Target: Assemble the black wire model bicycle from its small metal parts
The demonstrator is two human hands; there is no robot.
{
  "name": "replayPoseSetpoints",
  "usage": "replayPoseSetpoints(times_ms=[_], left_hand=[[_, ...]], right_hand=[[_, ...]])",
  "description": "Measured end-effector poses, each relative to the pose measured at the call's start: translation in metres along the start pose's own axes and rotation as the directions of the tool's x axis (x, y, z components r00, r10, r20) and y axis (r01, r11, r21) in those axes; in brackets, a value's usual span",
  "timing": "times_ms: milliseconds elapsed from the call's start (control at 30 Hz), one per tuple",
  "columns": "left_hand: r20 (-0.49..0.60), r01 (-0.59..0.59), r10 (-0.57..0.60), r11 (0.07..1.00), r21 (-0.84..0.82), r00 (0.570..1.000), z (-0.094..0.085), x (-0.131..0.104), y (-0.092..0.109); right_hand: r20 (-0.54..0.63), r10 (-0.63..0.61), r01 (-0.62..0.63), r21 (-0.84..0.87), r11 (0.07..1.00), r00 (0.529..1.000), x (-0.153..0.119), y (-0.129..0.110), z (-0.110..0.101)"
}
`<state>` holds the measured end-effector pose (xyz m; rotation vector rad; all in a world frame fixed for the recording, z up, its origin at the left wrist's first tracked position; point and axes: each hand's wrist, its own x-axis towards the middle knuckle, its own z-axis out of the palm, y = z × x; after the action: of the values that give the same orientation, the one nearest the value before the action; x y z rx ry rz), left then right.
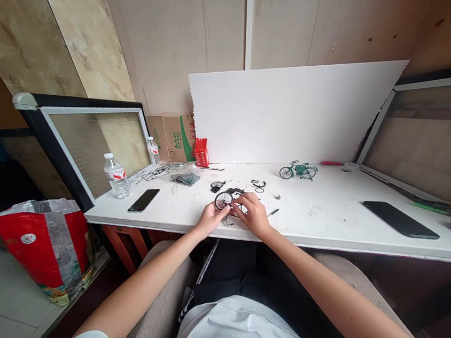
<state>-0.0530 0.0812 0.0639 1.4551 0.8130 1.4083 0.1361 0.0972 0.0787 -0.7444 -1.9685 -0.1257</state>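
Observation:
Near the front edge of the white table, both my hands are on a small model bicycle (pixel 224 200) with a black spoked wheel and a reddish frame. My left hand (pixel 209 219) grips it from the left, thumb and fingers closed just below the wheel. My right hand (pixel 253 215) pinches it from the right with bent fingers, which hide much of the frame. Just behind the hands lie loose black parts, among them a spoked wheel (pixel 218 185) and curved pieces (pixel 258 185). A finished-looking green model bicycle (pixel 298 169) stands farther back on the right.
A black phone (pixel 144 200) and a water bottle (pixel 116 177) are on the left, by black part frames and a plastic bag of parts (pixel 187 178). A larger black phone (pixel 401 219) lies right. A cardboard box (pixel 172 137) and red packet (pixel 202 152) stand behind.

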Motion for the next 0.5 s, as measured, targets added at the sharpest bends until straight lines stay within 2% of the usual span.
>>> replayPoseSetpoints(times_ms=[233, 500], left_hand=[[-0.016, 0.001, -0.001, 1.0, 0.024, 1.0, -0.002, -0.0008, 0.0002], [-0.02, 0.0, 0.001, 1.0, 0.015, 1.0, -0.003, 0.0007, -0.0024]], right_hand=[[-0.02, 0.063, -0.063, 0.008, 0.998, 0.998, -0.0002, -0.0028, -0.0006], [-0.043, 0.069, -0.069, 0.014, 0.998, 0.997, -0.0026, 0.0003, 0.0031]])
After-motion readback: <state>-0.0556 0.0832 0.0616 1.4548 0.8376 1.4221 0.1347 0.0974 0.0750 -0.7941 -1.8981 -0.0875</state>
